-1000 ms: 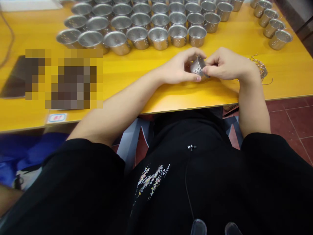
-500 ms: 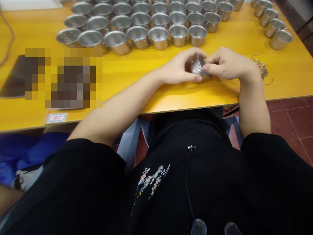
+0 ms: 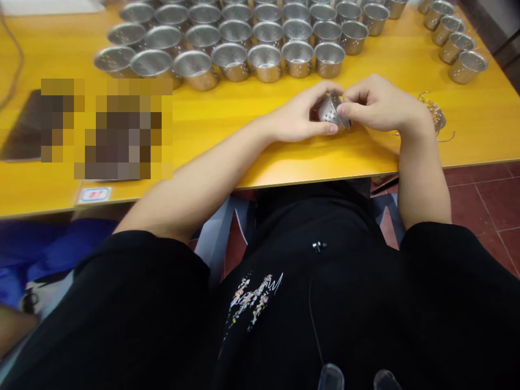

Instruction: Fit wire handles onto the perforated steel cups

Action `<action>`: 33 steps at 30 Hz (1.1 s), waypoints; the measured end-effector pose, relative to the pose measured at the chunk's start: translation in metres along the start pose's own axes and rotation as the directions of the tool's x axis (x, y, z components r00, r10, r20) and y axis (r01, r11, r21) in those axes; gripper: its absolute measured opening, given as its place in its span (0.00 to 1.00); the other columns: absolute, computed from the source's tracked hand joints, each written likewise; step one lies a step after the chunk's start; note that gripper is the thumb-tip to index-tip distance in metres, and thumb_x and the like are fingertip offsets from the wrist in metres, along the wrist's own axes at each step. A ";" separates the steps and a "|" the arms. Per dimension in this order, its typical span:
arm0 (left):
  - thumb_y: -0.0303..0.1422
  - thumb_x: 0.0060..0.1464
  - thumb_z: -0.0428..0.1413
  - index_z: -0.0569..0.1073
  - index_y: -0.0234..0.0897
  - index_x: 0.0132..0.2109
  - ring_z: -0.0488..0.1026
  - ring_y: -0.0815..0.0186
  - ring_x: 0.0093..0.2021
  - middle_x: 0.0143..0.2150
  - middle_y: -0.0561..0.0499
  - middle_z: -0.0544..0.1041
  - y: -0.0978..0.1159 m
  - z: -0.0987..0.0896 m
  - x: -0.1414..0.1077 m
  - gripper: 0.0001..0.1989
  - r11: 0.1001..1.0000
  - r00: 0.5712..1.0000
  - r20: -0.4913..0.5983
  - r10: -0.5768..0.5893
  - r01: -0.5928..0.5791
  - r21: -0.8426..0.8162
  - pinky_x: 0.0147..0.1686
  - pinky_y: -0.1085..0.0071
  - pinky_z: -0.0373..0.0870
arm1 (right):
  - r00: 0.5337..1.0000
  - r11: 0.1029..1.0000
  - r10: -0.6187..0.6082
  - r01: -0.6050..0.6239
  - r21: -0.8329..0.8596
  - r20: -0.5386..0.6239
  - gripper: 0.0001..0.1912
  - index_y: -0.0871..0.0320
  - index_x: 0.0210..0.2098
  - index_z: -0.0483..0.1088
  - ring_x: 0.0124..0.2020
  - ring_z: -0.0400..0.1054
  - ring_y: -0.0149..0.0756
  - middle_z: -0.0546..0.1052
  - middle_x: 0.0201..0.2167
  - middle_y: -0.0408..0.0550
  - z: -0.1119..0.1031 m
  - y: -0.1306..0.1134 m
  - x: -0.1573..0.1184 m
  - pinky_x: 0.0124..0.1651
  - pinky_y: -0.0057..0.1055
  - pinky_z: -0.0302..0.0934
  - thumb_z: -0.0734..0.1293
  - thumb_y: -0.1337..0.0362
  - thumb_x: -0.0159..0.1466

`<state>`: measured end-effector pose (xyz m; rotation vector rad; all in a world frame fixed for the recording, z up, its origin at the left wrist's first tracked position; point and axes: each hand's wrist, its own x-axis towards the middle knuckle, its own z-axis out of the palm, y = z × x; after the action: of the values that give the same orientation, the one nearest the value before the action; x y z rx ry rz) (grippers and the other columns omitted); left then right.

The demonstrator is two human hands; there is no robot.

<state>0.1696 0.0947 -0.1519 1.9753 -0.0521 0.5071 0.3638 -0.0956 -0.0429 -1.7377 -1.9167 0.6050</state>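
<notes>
A perforated metal cup (image 3: 328, 110) lies tilted on its side between my hands, over the yellow table (image 3: 284, 162). My left hand (image 3: 303, 115) is wrapped round its left side, thumb below and fingers above. At the cup's rim, my right hand (image 3: 371, 105) is closed in a pinch, thumb against the rim; whether it also holds a small part is hidden. A loose pile of thin bent wires (image 3: 435, 116) lies just right of my right wrist.
Rows of perforated metal cups (image 3: 265, 62) stand upright behind my hands. More cups (image 3: 467, 67) line the right edge. A dark flat object (image 3: 24, 127) and a blurred-out patch are at the left. Another person's arm (image 3: 16, 327) shows at lower left.
Almost nothing differs. The cup and both hands have kept their places, with only a very slight shift of the whole view.
</notes>
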 end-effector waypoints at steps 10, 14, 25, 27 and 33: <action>0.72 0.49 0.83 0.82 0.50 0.79 0.83 0.30 0.81 0.77 0.39 0.88 0.007 0.000 0.001 0.59 0.993 1.000 0.004 0.029 -0.029 0.112 0.85 0.39 0.77 | 0.982 0.990 -0.031 0.056 0.133 -0.184 0.18 0.37 0.34 0.85 0.39 0.71 0.58 0.85 0.32 0.46 0.008 0.002 0.003 0.45 0.56 0.64 0.89 0.39 0.58; 0.68 0.52 0.81 0.81 0.47 0.80 0.84 0.30 0.80 0.77 0.38 0.87 0.007 0.000 0.000 0.57 0.990 1.000 0.017 0.010 -0.012 0.137 0.84 0.40 0.79 | 0.967 0.983 -0.090 0.124 0.134 -0.238 0.16 0.41 0.40 0.85 0.40 0.71 0.52 0.88 0.41 0.47 0.007 0.005 0.002 0.47 0.54 0.65 0.88 0.44 0.64; 0.58 0.47 0.83 0.82 0.52 0.82 0.81 0.30 0.85 0.79 0.40 0.88 0.010 -0.003 -0.004 0.58 0.978 1.000 0.000 0.010 -0.010 0.207 0.88 0.39 0.78 | 0.955 0.986 -0.141 0.158 0.045 -0.261 0.15 0.36 0.39 0.92 0.43 0.74 0.57 0.90 0.37 0.48 0.007 0.004 0.005 0.50 0.59 0.70 0.88 0.37 0.66; 0.58 0.46 0.84 0.81 0.51 0.83 0.80 0.29 0.86 0.81 0.40 0.87 0.009 -0.003 -0.004 0.60 0.975 1.000 0.011 0.010 -0.012 0.220 0.89 0.38 0.77 | 0.956 0.990 -0.112 0.133 0.057 -0.272 0.12 0.34 0.40 0.93 0.46 0.79 0.63 0.91 0.35 0.46 0.010 0.004 0.005 0.50 0.61 0.73 0.88 0.39 0.65; 0.60 0.46 0.85 0.82 0.46 0.83 0.80 0.27 0.86 0.83 0.37 0.86 0.009 -0.003 -0.005 0.61 0.974 1.000 0.020 0.000 -0.005 0.229 0.90 0.37 0.75 | 0.957 0.993 -0.111 0.120 0.019 -0.270 0.08 0.36 0.36 0.91 0.48 0.84 0.64 0.92 0.39 0.46 0.016 0.001 0.006 0.44 0.58 0.75 0.86 0.45 0.67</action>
<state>0.1615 0.0922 -0.1449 2.2059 -0.0090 0.5139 0.3543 -0.0897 -0.0559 -1.5824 -1.7906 0.3380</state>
